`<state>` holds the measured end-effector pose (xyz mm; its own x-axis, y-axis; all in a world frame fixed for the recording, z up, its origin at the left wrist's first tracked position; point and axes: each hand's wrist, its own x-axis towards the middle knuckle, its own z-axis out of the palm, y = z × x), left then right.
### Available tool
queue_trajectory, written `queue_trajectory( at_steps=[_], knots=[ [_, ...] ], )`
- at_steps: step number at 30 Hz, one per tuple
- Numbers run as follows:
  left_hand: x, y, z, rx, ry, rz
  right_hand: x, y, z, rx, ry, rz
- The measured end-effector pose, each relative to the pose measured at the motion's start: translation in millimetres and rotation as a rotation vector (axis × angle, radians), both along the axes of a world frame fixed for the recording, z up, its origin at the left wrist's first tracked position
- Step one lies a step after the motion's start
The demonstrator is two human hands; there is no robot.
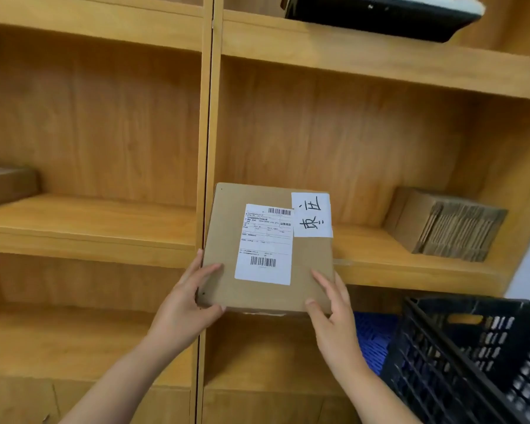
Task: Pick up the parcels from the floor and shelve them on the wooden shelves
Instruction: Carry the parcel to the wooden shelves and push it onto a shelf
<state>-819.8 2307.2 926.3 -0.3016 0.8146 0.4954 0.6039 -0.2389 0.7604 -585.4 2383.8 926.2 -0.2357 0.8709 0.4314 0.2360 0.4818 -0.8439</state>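
Note:
A flat brown cardboard parcel [309,264] with a white shipping label and a white handwritten note is held level in front of the wooden shelves [380,255]. Its far end reaches over the middle shelf of the right bay, just right of the upright divider. My left hand [190,304] grips its near left corner. My right hand [331,313] grips its near right corner. The near half of the parcel overhangs the shelf's front edge.
A stack of folded cardboard [447,224] lies at the right end of the same shelf. A brown box [6,185] sits on the left bay's shelf. A black object [380,13] lies on the shelf above. A black plastic crate [478,356] stands lower right, with something blue [371,338] behind it.

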Motion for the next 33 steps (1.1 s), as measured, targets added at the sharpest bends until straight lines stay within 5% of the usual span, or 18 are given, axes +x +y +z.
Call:
queue_trajectory(
  at_steps=[20, 25, 33],
  knots=[
    [-14, 103, 23, 0.07, 0.216, 0.168, -27, 125, 25, 0.156, -0.151, -0.015],
    [-22, 124, 39, 0.14, 0.505, 0.28, -38, 139, 37, 0.184, -0.193, -0.098],
    [-32, 166, 46, 0.107, 0.865, 0.356, -62, 170, 43, 0.412, -0.542, -0.319]
  ],
)
